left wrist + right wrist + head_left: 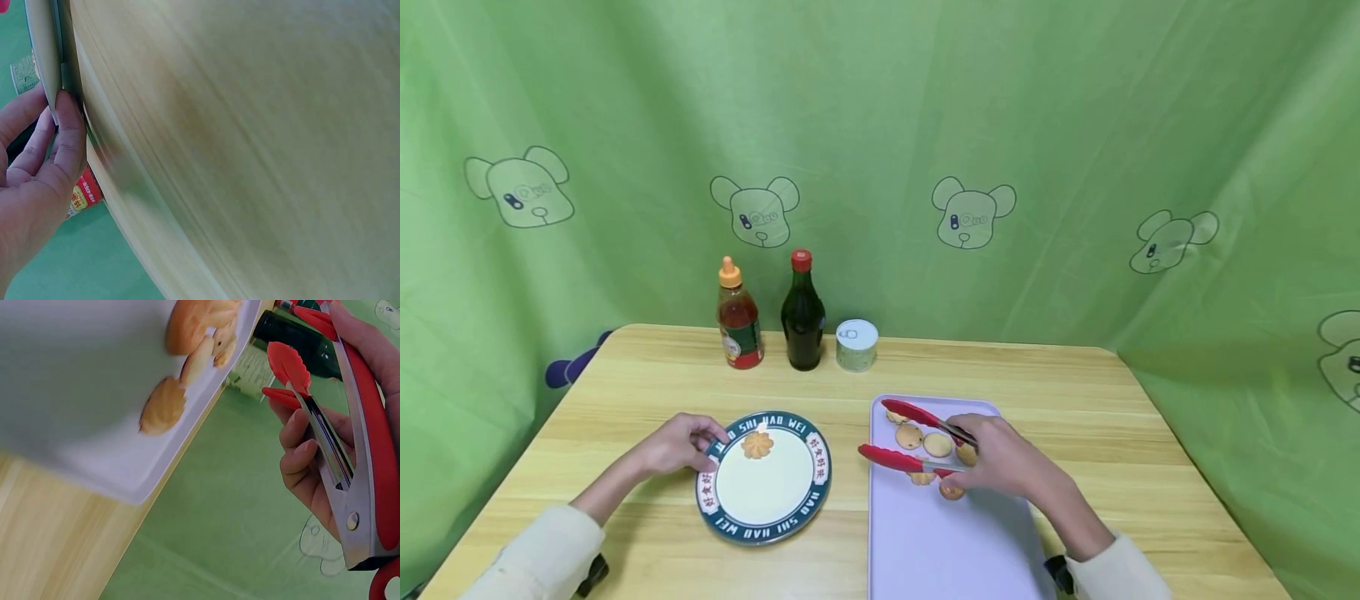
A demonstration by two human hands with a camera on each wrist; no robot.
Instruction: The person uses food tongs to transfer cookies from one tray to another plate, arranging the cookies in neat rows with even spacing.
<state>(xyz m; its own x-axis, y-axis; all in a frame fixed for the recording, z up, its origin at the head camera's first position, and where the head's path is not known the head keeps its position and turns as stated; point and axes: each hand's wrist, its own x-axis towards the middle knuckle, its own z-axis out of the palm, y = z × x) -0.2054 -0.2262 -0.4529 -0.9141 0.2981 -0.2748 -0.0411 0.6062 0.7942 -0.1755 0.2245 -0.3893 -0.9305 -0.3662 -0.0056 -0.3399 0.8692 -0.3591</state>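
Observation:
My left hand (679, 444) pinches the left rim of a round plate (767, 496) with a dark green lettered border. In the left wrist view, the thumb and fingers (70, 125) lie on either side of the plate's edge. One flower-shaped pastry (757, 444) rests near the plate's upper left. My right hand (1003, 454) grips red-tipped metal tongs (891, 458), their arms spread apart and pointing left over a lilac tray (951, 550). Between and around the tong arms lie several small golden pastries (909, 436). The right wrist view shows nothing held between the red tips (289, 367).
Behind the plate stand a red sauce bottle (739, 325) with an orange cap, a dark bottle (803, 321) with a red cap, and a ring-pull can (857, 346). A green curtain (880, 125) hangs behind the wooden table (1000, 367).

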